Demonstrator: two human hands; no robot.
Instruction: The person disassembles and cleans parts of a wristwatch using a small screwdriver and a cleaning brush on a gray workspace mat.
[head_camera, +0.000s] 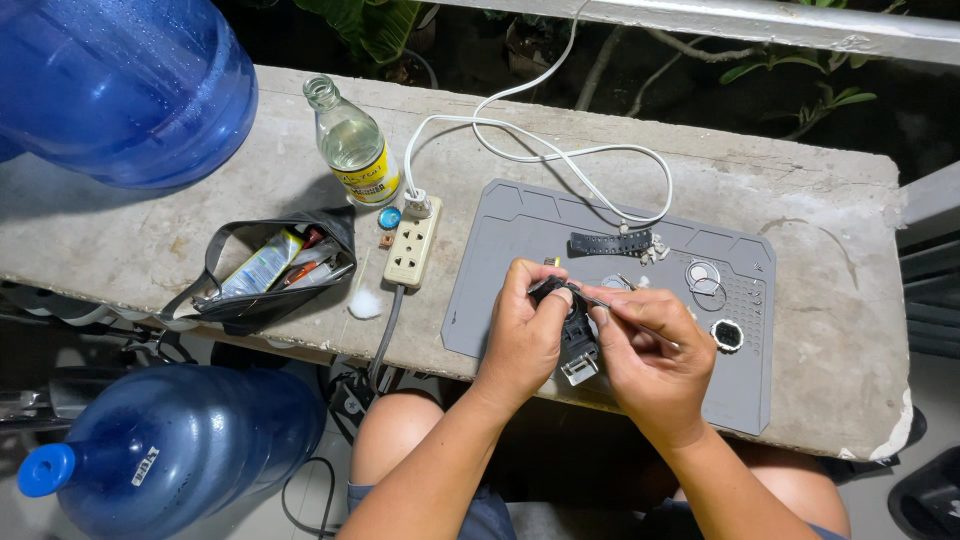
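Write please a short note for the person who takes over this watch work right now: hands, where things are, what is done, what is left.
Left hand: holds the black watch above the grey mat.
Right hand: holds a thin metal tool, tip at the watch.
On the mat: loose black strap piece, metal ring, small round black part.
Beside the mat: power strip, glass bottle, open black pouch.
Done: one strap piece and some parts lie off.
Left: the watch is in hand, not reassembled.

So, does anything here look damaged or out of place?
The concrete bench has a chipped corner at its near right edge, showing white. The watch in the hands is taken apart: one strap and round parts lie loose on the grey mat. Nothing is spilled.
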